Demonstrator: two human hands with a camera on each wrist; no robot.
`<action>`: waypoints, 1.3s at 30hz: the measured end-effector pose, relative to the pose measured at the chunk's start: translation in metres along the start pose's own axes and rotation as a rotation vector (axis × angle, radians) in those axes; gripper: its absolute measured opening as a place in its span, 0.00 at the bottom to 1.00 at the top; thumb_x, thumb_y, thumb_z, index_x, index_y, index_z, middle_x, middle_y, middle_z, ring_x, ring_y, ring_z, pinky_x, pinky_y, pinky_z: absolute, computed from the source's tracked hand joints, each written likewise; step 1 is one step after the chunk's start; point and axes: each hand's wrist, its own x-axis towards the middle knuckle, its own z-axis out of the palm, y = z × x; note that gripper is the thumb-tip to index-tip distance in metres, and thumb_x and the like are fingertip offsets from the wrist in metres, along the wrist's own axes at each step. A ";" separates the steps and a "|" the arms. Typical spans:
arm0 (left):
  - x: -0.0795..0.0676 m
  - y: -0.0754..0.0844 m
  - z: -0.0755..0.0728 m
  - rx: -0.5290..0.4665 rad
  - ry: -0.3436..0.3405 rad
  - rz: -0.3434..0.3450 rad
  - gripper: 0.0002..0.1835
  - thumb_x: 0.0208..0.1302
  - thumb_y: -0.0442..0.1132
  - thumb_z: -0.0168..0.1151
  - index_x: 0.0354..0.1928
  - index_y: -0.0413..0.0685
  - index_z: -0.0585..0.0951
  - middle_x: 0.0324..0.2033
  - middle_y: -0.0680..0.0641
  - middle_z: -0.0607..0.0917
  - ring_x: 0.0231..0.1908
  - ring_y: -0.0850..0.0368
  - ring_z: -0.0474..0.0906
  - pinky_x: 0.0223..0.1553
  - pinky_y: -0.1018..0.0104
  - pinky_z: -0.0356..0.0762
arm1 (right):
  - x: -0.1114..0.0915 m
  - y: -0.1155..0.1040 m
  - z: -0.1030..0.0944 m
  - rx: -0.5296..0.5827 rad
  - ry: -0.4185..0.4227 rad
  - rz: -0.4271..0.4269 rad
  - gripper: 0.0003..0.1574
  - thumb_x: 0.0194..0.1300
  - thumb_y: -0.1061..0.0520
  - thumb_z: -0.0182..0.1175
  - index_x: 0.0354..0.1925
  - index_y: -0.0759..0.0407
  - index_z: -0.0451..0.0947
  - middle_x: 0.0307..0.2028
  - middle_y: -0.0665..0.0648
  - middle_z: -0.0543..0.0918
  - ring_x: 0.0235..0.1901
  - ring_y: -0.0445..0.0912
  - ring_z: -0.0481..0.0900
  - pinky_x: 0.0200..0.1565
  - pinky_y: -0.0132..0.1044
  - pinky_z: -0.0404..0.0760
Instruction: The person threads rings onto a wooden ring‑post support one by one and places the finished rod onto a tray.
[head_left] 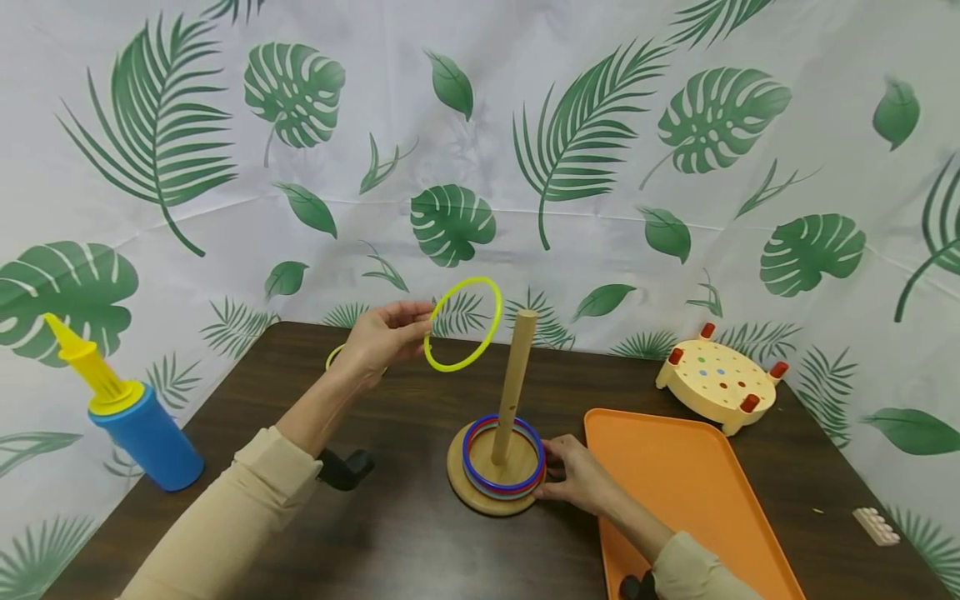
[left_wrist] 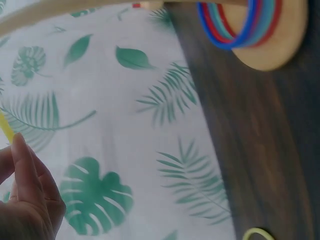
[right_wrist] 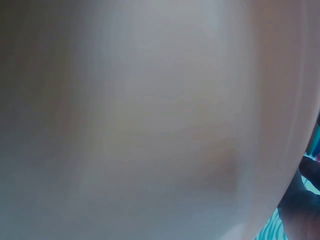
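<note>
Head: left hand (head_left: pixel 382 337) pinches yellow ring (head_left: pixel 450 367), raised left of peg (head_left: pixel 515 383); right hand (head_left: pixel 581 479) at base's (head_left: pixel 456 467) edge, grip: cannot tell. Tray (head_left: pixel 675 483), pump (head_left: pixel 153 442) only here.
Left wrist: stacked rings (left_wrist: pixel 252 25) show blue, red, teal.
Right wrist: mostly pale blur (right_wrist: pixel 165 120).

Wears a plain cream-beige left sleeve (head_left: pixel 225 517) toward the left edge of the tabletop (head_left: pixel 420 542), turned back into a broad, creased cuff (head_left: pixel 281 458) above the wrist. Wears a matching right sleeve (head_left: pixel 697 575) toward the right edge. Carries a black, rounded device (head_left: pixel 347 469) by the left cuff, plus a second black device (head_left: pixel 630 588), partly out of view, by the right. Leaves left hand (head_left: pixel 378 342) and right hand (head_left: pixel 576 477) bare.
</note>
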 end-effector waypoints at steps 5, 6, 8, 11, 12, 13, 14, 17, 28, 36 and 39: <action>-0.007 0.013 0.011 -0.001 -0.028 0.039 0.20 0.62 0.34 0.62 0.56 0.39 0.76 0.39 0.52 0.81 0.34 0.64 0.80 0.34 0.72 0.81 | 0.000 0.000 0.001 -0.004 0.000 0.001 0.40 0.46 0.62 0.73 0.55 0.78 0.70 0.44 0.65 0.70 0.45 0.55 0.72 0.47 0.40 0.81; -0.009 0.016 0.014 -0.001 -0.035 0.050 0.20 0.62 0.33 0.62 0.56 0.38 0.76 0.39 0.52 0.81 0.34 0.63 0.80 0.34 0.72 0.81 | 0.000 0.001 0.001 -0.005 0.002 0.001 0.40 0.46 0.62 0.73 0.55 0.78 0.70 0.44 0.65 0.70 0.45 0.55 0.71 0.47 0.40 0.81; -0.011 0.020 0.020 0.006 -0.050 0.073 0.20 0.61 0.33 0.62 0.56 0.38 0.76 0.38 0.52 0.81 0.34 0.63 0.79 0.34 0.72 0.81 | 0.000 0.001 0.001 -0.006 0.004 0.001 0.40 0.46 0.63 0.73 0.55 0.78 0.70 0.44 0.66 0.70 0.46 0.56 0.71 0.46 0.40 0.81; -0.013 0.023 0.028 0.019 -0.069 0.099 0.19 0.61 0.32 0.63 0.54 0.37 0.77 0.36 0.52 0.80 0.32 0.63 0.77 0.32 0.72 0.81 | 0.000 0.001 0.001 -0.009 0.006 -0.001 0.39 0.46 0.63 0.73 0.55 0.78 0.70 0.45 0.65 0.70 0.46 0.56 0.70 0.46 0.41 0.81; -0.012 0.023 0.030 0.027 -0.073 0.105 0.18 0.60 0.32 0.63 0.53 0.37 0.78 0.35 0.52 0.80 0.31 0.63 0.77 0.32 0.71 0.81 | 0.000 0.001 0.000 -0.008 0.005 -0.002 0.39 0.46 0.63 0.73 0.55 0.78 0.71 0.45 0.65 0.70 0.47 0.56 0.69 0.46 0.41 0.81; -0.012 0.024 0.033 0.036 -0.078 0.111 0.18 0.60 0.32 0.63 0.53 0.37 0.78 0.35 0.52 0.80 0.31 0.63 0.76 0.32 0.71 0.81 | 0.000 0.001 0.000 -0.008 0.005 -0.002 0.39 0.46 0.62 0.73 0.55 0.77 0.71 0.45 0.65 0.70 0.47 0.56 0.69 0.46 0.41 0.81; -0.012 0.023 0.035 0.043 -0.084 0.114 0.18 0.60 0.32 0.63 0.53 0.36 0.78 0.34 0.52 0.80 0.30 0.63 0.76 0.31 0.71 0.81 | 0.000 0.001 0.000 -0.008 0.005 -0.003 0.39 0.46 0.62 0.73 0.55 0.77 0.71 0.45 0.65 0.71 0.47 0.56 0.69 0.46 0.41 0.81; -0.009 0.019 0.041 0.066 -0.099 0.120 0.17 0.60 0.31 0.62 0.52 0.36 0.78 0.33 0.52 0.80 0.30 0.62 0.76 0.30 0.71 0.81 | 0.000 0.000 0.000 -0.005 0.002 -0.006 0.39 0.47 0.61 0.73 0.55 0.76 0.71 0.45 0.65 0.71 0.48 0.56 0.68 0.46 0.41 0.81; 0.002 -0.041 0.056 0.240 -0.128 0.036 0.13 0.60 0.30 0.62 0.48 0.36 0.81 0.38 0.40 0.84 0.31 0.59 0.81 0.31 0.64 0.83 | 0.002 0.001 0.000 -0.009 0.000 0.005 0.39 0.47 0.61 0.73 0.55 0.75 0.71 0.44 0.64 0.70 0.46 0.56 0.71 0.46 0.41 0.81; 0.006 -0.085 0.058 0.338 -0.102 -0.087 0.10 0.59 0.30 0.63 0.43 0.40 0.83 0.33 0.46 0.84 0.28 0.60 0.81 0.31 0.63 0.84 | 0.002 0.001 0.001 -0.018 0.002 0.013 0.26 0.46 0.62 0.74 0.44 0.68 0.77 0.44 0.63 0.72 0.46 0.54 0.70 0.45 0.41 0.82; 0.005 -0.092 0.059 0.363 -0.116 -0.087 0.10 0.59 0.30 0.63 0.43 0.39 0.83 0.32 0.46 0.84 0.27 0.61 0.80 0.31 0.62 0.84 | 0.002 0.001 0.001 -0.025 0.012 0.015 0.23 0.44 0.63 0.74 0.41 0.66 0.79 0.43 0.62 0.72 0.45 0.53 0.70 0.45 0.42 0.82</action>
